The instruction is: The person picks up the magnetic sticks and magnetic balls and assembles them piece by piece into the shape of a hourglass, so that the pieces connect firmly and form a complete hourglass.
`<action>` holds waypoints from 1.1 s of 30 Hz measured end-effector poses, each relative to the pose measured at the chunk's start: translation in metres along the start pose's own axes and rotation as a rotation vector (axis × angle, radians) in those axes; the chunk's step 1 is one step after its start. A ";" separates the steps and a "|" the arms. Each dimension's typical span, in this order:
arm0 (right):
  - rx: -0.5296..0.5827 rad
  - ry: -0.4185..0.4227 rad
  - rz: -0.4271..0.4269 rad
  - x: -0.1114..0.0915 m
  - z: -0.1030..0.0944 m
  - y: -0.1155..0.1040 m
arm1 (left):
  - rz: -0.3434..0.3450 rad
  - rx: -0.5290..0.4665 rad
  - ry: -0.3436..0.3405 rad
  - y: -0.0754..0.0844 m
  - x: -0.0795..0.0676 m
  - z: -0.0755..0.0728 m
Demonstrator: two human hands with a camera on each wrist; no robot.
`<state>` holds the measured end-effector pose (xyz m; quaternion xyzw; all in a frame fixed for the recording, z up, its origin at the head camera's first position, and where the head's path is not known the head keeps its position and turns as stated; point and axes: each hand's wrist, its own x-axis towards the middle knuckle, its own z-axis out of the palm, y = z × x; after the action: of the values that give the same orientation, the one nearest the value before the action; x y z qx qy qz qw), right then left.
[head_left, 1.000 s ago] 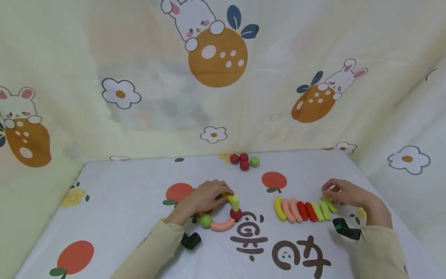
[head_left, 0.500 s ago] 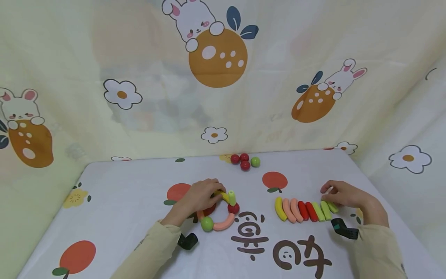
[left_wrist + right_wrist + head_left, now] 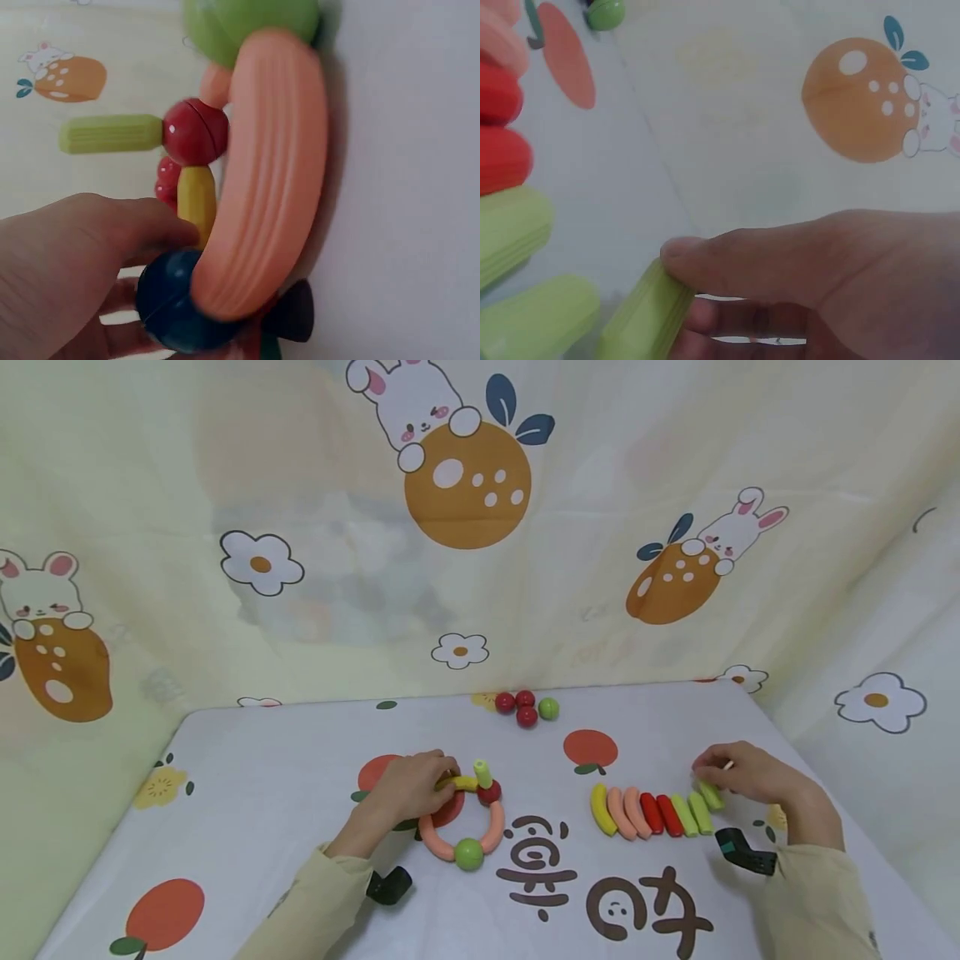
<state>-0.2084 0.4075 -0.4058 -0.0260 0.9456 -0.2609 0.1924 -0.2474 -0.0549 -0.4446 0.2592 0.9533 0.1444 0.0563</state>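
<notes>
My left hand (image 3: 405,789) holds a ring of toy magnetic sticks and balls at its far left side. In the left wrist view its fingers and thumb are around a dark blue ball (image 3: 165,296), which the hand hides from the head view. The ring also has a yellow curved stick (image 3: 465,783), a red ball (image 3: 489,792), two pink curved sticks (image 3: 494,827) and a green ball (image 3: 469,854). A light green stick (image 3: 482,773) juts up from the red ball. My right hand (image 3: 742,774) pinches a light green stick (image 3: 646,315) between thumb and fingers.
Left of the right hand lies a row of sticks: yellow (image 3: 602,810), pink (image 3: 621,814), red (image 3: 652,813) and light green (image 3: 682,815). Several red balls (image 3: 527,717) and a green ball (image 3: 549,708) sit at the table's back edge, before a hanging cloth.
The ring has turned and shifted left with my left hand; its green ball swung from the left to the near side. My right hand's green stick has tilted slightly at the row's end.
</notes>
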 end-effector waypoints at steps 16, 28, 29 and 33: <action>-0.031 0.125 -0.233 -0.003 0.002 -0.039 | 0.212 -0.190 -0.073 -0.010 0.007 0.002; -0.014 0.220 -0.394 0.006 0.022 -0.075 | 0.106 -0.118 -0.040 -0.005 0.002 0.006; -0.016 0.226 -0.413 0.006 0.024 -0.077 | 0.097 -0.119 -0.037 -0.004 0.000 0.007; 0.005 0.232 -0.439 0.006 0.029 -0.088 | 0.070 -0.135 -0.029 0.000 -0.005 0.009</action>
<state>-0.2074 0.3164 -0.3868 -0.2002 0.9325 -0.2998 0.0214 -0.2410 -0.0552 -0.4533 0.2902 0.9308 0.2064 0.0822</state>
